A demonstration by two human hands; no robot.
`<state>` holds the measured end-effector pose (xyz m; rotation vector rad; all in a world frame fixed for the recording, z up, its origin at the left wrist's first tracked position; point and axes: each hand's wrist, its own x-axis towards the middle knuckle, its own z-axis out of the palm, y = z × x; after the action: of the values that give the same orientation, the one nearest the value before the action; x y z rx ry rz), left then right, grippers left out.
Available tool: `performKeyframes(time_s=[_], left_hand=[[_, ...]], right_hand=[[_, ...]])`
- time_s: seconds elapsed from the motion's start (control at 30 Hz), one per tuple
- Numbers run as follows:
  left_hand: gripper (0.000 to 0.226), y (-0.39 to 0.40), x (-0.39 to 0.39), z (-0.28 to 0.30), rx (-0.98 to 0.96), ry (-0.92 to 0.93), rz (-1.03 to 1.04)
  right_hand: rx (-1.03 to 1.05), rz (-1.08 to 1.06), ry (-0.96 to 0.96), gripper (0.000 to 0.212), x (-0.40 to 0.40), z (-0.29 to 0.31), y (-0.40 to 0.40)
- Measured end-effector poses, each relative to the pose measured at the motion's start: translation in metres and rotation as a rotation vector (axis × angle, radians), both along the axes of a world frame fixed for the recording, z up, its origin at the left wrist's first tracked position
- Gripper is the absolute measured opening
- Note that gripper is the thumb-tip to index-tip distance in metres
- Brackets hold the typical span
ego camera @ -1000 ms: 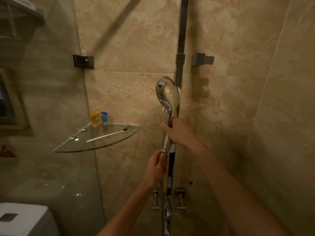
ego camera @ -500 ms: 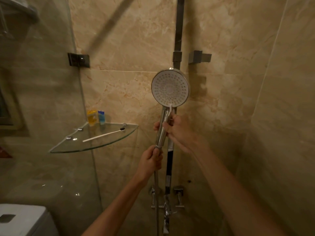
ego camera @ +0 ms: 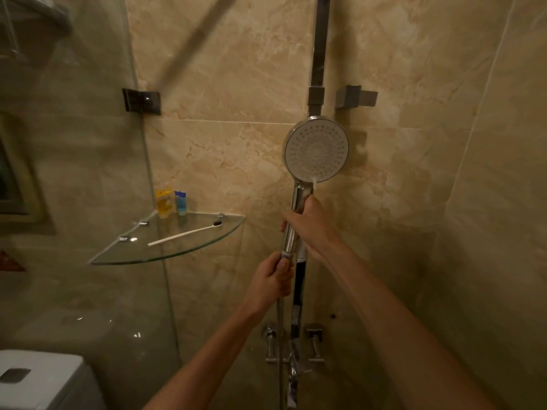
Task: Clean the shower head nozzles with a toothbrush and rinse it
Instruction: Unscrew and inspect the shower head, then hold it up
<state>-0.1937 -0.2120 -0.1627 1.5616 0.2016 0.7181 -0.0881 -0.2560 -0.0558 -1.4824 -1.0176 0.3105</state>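
Shower head point(ego camera: 316, 149) now turned nozzle-face outward; right hand point(ego camera: 310, 229) grips handle, left hand point(ego camera: 270, 279) grips hose end. Toothbrush point(ego camera: 185, 232) untouched on shelf point(ego camera: 165, 253); scrubbing next.

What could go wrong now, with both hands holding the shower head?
1. Both the left hand and the right hand grip the shower head by its handle, so reaching for the toothbrush leaves one hand; the head might slip.
2. The toothbrush lies near the front edge of the glass shelf; a clumsy grab could knock it off.
3. Two small bottles stand behind it and could topple.
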Motion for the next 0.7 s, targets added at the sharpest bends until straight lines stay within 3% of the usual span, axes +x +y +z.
performKeyframes(time_s=[0.13, 0.3, 0.37, 0.43, 0.53, 0.7], left_hand=[[0.031, 0.003, -0.002, 0.001, -0.070, -0.032, -0.088], [0.023, 0.007, -0.006, 0.005, -0.162, -0.046, -0.146], [0.025, 0.008, -0.008, 0.007, -0.133, -0.017, -0.100], [0.028, 0.008, -0.009, 0.007, -0.115, -0.009, -0.058], [0.030, 0.005, -0.010, 0.007, -0.107, -0.026, -0.003], [0.028, 0.005, -0.008, 0.010, -0.116, -0.047, 0.022]], right_hand=[[0.100, 0.107, 0.064, 0.010, 0.001, 0.000, -0.001], [0.326, 0.428, 0.542, 0.022, -0.004, 0.003, -0.004], [0.273, 0.432, 0.588, 0.021, -0.002, 0.004, -0.006], [0.109, 0.363, 0.498, 0.017, 0.001, 0.004, -0.006], [-0.172, 0.224, 0.119, 0.007, 0.003, 0.007, -0.009], [-0.031, -0.017, -0.028, 0.015, -0.001, 0.002, -0.008]])
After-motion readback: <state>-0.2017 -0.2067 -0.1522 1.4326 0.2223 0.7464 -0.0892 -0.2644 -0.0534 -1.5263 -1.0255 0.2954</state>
